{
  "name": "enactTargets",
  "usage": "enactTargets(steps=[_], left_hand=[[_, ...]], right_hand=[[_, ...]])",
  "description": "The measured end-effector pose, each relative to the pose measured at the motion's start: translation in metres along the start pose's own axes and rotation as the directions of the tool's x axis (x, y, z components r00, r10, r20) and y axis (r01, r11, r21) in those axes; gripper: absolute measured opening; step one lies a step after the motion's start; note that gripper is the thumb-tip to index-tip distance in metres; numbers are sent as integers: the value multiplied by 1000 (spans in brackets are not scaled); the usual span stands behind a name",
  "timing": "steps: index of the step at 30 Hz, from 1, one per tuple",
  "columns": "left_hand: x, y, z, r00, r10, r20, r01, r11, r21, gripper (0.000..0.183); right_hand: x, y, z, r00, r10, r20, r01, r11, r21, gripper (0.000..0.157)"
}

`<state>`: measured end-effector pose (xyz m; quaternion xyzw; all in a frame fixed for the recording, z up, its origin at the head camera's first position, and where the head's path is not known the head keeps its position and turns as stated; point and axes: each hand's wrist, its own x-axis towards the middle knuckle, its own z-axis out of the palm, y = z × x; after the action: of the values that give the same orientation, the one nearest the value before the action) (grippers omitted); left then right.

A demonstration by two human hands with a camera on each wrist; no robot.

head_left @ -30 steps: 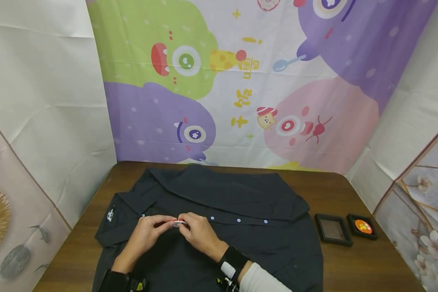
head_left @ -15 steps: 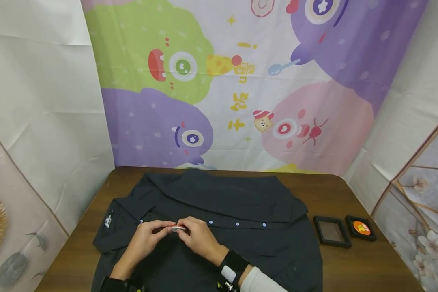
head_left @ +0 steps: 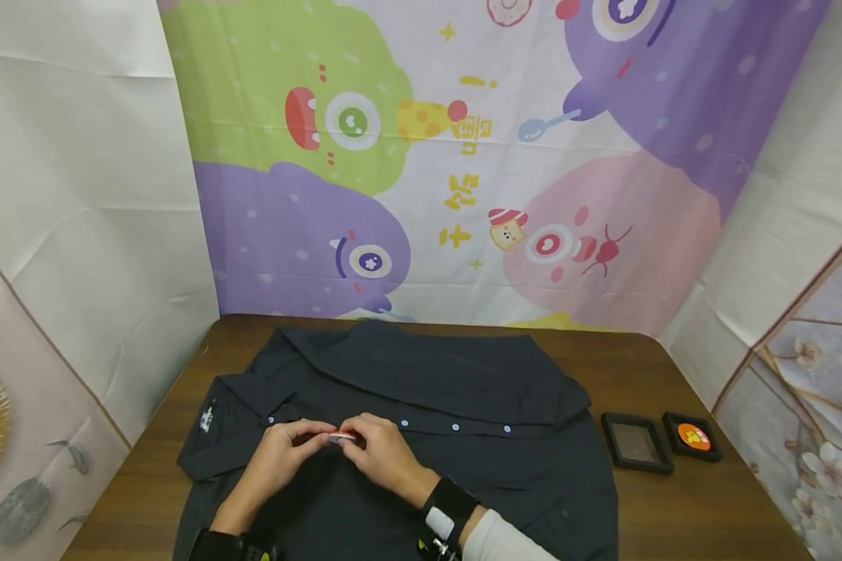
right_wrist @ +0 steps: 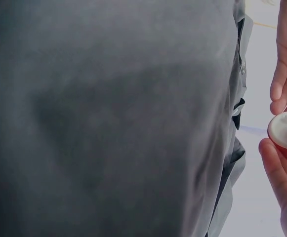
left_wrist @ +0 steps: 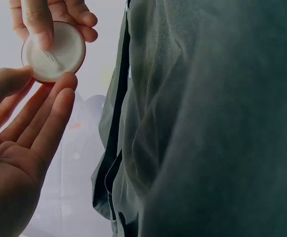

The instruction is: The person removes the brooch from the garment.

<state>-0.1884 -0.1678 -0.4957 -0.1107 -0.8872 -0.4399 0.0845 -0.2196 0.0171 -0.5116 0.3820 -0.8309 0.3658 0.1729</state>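
Observation:
Over the dark shirt (head_left: 463, 483), both hands hold one round pin badge (head_left: 341, 439) between them. Its pale back faces up, and a thin red edge shows in the left wrist view, where the badge back (left_wrist: 68, 49) carries a small metal pin (left_wrist: 50, 56). My left hand (head_left: 278, 461) pinches the rim between thumb and fingers. From the other side my right hand (head_left: 387, 460) grips it, the thumb lying on the back at the pin's end. Part of the badge (right_wrist: 283, 132) shows at the right wrist view's edge. Its front is hidden.
A black square frame (head_left: 637, 442) with a see-through middle lies right of the shirt. Beside it, another black case (head_left: 692, 436) holds an orange round badge. White buttons (head_left: 455, 427) run along the shirt's placket. The wooden table (head_left: 730, 514) ends at a cartoon-printed cloth (head_left: 456, 288).
The badge has tipped slightly in the fingers, its pale back lying flatter than a second ago. Both hands stay in nearly the same place; the head view shifts a little.

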Motion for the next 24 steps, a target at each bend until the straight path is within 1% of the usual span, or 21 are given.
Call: enactTargets(steps=[7, 14, 21, 24], left_hand=[[1, 2, 1, 998, -50, 24, 51, 999, -6, 8], [4, 5, 1, 999, -42, 27, 42, 999, -18, 9], [4, 4, 4, 998, -51, 29, 50, 999, 13, 9], [1, 2, 5, 998, -48, 37, 47, 999, 20, 9]], right_hand=[[0, 0, -2, 998, 52, 27, -52, 998, 24, 8], [2, 1, -7, 992, 107, 65, -110, 992, 56, 9], [3, 4, -8, 978, 147, 147, -165, 979, 121, 7], [0, 5, -7, 971, 154, 182, -183, 970, 157, 10]])
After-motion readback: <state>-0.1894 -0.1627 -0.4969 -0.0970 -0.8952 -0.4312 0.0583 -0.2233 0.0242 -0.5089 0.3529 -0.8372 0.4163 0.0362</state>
